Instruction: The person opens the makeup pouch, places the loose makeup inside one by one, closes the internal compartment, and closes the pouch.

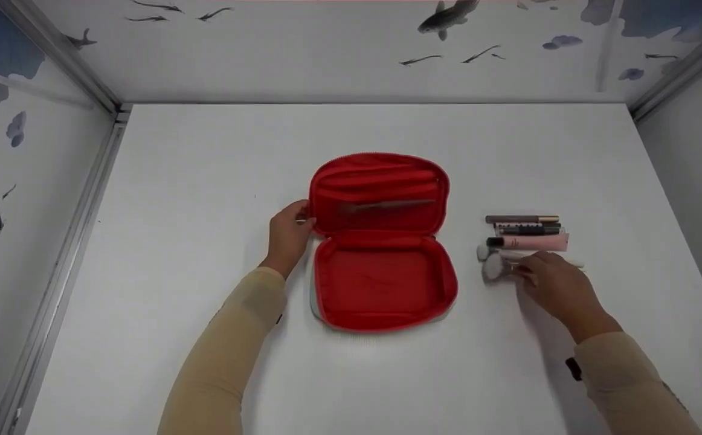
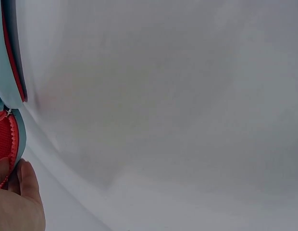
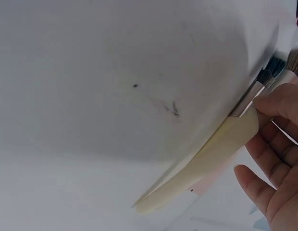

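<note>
A zip-up cosmetic case (image 1: 381, 284) with a red lining lies unfolded in the middle of the table. My left hand (image 1: 289, 237) grips the left edge of its raised half, thumb on the red inner side (image 2: 2, 137). Behind that half's mesh pocket shows a slim brush-like item (image 1: 390, 206). Over to the right, my right hand (image 1: 559, 290) pinches a makeup brush (image 1: 494, 266) near its ferrule. Its handle (image 3: 202, 168) is cream and its bristles (image 3: 296, 60) are fluffy. A second brush (image 1: 482, 252) lies right beside it, partly covered by the hand.
Just beyond the right hand lie a pink squeeze tube (image 1: 532, 243) with a black cap, a dark slim tube (image 1: 529, 230) and a brown tube (image 1: 520, 219) with a gold end. Printed panels (image 1: 327, 54) border the white table (image 1: 206, 157).
</note>
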`<state>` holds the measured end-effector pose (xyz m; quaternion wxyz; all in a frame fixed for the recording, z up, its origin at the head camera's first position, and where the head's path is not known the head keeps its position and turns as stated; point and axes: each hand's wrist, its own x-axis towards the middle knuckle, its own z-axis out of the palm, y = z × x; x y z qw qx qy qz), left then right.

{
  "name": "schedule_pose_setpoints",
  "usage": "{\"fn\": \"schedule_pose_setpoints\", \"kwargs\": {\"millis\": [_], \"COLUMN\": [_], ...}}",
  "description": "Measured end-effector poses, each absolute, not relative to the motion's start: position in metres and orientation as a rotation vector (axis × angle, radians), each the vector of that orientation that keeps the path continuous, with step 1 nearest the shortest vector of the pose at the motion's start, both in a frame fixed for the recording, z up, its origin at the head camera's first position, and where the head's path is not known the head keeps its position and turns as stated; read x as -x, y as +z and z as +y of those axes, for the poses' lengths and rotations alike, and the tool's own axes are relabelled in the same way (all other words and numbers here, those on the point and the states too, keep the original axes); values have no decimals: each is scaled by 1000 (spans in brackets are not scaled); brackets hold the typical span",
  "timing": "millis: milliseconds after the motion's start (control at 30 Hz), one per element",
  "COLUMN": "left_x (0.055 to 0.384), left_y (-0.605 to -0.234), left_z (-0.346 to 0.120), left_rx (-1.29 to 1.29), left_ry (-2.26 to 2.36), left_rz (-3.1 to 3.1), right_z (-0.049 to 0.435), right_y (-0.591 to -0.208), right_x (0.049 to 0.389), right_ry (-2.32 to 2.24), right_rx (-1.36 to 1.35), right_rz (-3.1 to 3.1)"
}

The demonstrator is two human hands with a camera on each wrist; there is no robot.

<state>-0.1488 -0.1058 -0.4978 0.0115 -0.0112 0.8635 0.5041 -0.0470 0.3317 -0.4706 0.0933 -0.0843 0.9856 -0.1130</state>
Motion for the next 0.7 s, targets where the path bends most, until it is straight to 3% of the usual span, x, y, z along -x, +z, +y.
{"fn": "schedule_pose_setpoints", "kwargs": {"millis": [700], "left_x": [150], "left_y": [-499], "left_z": [-104], "left_rx": [54], "left_ry": [1589], "left_rz": [2692], "right_z": [306], "right_y": [-449], "right_x": [63], "right_ry": [-446], "right_rx": [365], "right_rz": [3029]}}
